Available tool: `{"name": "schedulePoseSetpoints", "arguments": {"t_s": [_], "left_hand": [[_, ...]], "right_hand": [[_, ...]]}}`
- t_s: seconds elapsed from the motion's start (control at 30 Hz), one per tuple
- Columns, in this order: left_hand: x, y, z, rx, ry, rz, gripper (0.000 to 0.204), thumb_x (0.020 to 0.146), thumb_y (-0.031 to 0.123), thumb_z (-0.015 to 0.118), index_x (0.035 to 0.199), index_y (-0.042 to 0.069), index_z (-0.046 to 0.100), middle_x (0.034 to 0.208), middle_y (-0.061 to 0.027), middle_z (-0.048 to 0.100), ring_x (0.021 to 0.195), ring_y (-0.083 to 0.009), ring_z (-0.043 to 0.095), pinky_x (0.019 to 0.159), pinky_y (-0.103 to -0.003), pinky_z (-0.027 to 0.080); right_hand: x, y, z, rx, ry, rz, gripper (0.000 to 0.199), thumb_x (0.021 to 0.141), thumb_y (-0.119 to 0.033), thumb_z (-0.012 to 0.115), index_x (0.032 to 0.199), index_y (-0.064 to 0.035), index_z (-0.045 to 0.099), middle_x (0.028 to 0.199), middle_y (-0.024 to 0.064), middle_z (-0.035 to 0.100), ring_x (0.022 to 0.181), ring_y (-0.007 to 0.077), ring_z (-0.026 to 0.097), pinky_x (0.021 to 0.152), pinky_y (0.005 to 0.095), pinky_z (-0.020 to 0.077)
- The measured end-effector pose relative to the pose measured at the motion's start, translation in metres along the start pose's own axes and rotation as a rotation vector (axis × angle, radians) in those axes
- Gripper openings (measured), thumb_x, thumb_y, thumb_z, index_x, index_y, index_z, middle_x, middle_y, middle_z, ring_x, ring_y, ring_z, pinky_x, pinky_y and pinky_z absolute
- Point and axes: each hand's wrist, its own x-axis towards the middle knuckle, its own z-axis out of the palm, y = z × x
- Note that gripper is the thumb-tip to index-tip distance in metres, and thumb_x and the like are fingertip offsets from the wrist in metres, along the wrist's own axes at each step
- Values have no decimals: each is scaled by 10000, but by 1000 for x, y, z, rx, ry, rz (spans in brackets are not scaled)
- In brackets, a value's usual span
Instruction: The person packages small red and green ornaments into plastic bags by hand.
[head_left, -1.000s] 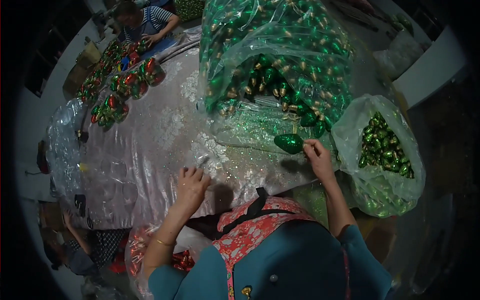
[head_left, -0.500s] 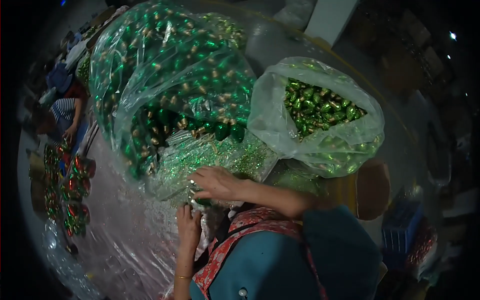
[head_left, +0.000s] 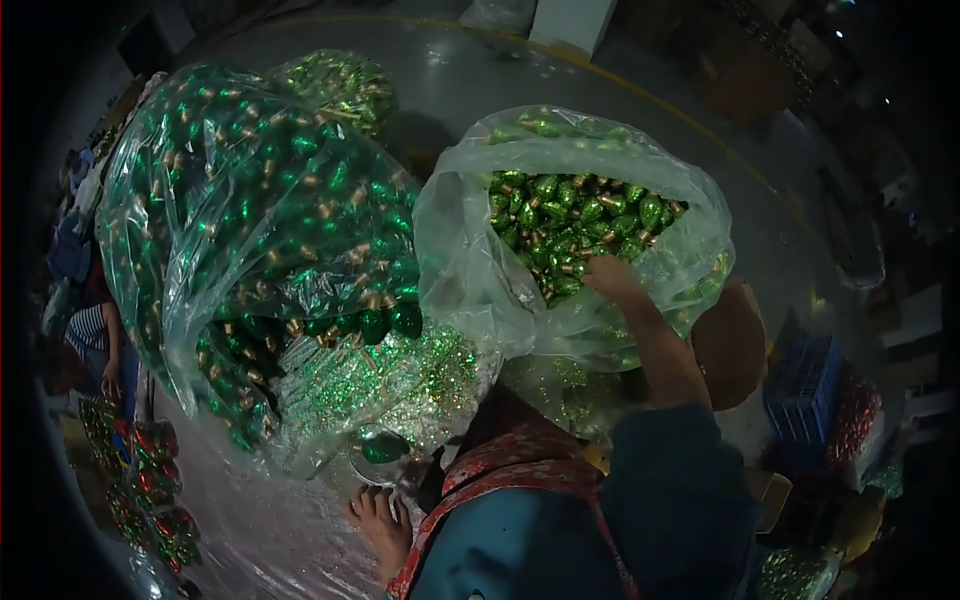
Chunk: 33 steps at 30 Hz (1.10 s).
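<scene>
My right hand (head_left: 614,279) reaches into the translucent bag (head_left: 455,215) of light green glittery bulb-shaped ornaments (head_left: 590,212). Its fingers are curled down among them; what they grip, if anything, is hidden. My left hand (head_left: 379,518) lies with fingers apart on the plastic-covered table, holding nothing. Just beyond its fingertips rests a single dark green ornament (head_left: 383,447), near a heap of green and silver glitter (head_left: 400,375) on a plastic sheet. A large clear bag (head_left: 180,300) of dark green ornaments with gold caps (head_left: 300,255) bulges at the left, its mouth facing the glitter.
Another bag of light green ornaments (head_left: 345,85) stands behind the large one. Clusters of red and green ornaments (head_left: 155,465) sit at the far left, near another person in a striped garment (head_left: 88,330). A blue crate (head_left: 803,385) and a brown carton (head_left: 728,345) are at the right.
My right hand has left the glitter and moved right into the bag of light green ornaments. The left hand has spread its fingers. The view has shifted, and the dark green ornament is uncovered.
</scene>
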Motion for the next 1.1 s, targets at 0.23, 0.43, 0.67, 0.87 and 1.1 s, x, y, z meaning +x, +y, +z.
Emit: {"name": "schedulePoseSetpoints", "arguments": {"t_s": [0.23,0.43,0.67,0.87,1.1], "left_hand": [[10,1,-15,-41,74,57,284,780,203,602,999,31,548,1077,-174,528,1098,-370,448,931,-519,304],[61,13,-47,-160,259,220,228,788,129,575,983,14,551,1090,-181,525,1075,-387,468,891,-497,350],[156,100,-54,-296,98,649,174,802,29,527,971,-4,552,1069,-180,539,1049,-376,487,914,-471,357],[228,206,-12,-496,-89,891,256,813,32,532,1063,-22,535,1076,-185,540,1046,-351,502,923,-411,381],[373,263,114,-572,-324,792,471,857,231,604,1209,-55,476,1111,-209,544,1051,-339,515,940,-404,373]], "right_hand": [[-55,17,-59,144,-149,74,350,799,-401,594,875,-61,636,834,142,646,795,356,622,699,462,490],[-149,50,-102,48,-245,402,417,794,-410,619,1005,-53,579,826,147,650,809,358,629,670,455,490],[-150,85,-71,346,399,482,582,758,-421,671,1131,-15,483,935,211,607,836,405,596,702,474,484],[-101,93,-27,528,298,974,811,743,-497,641,1307,-8,323,1008,282,572,932,425,579,802,460,477],[-99,95,-37,945,220,844,1013,733,-489,670,1404,41,126,1171,371,472,1094,438,501,941,439,401]]}}
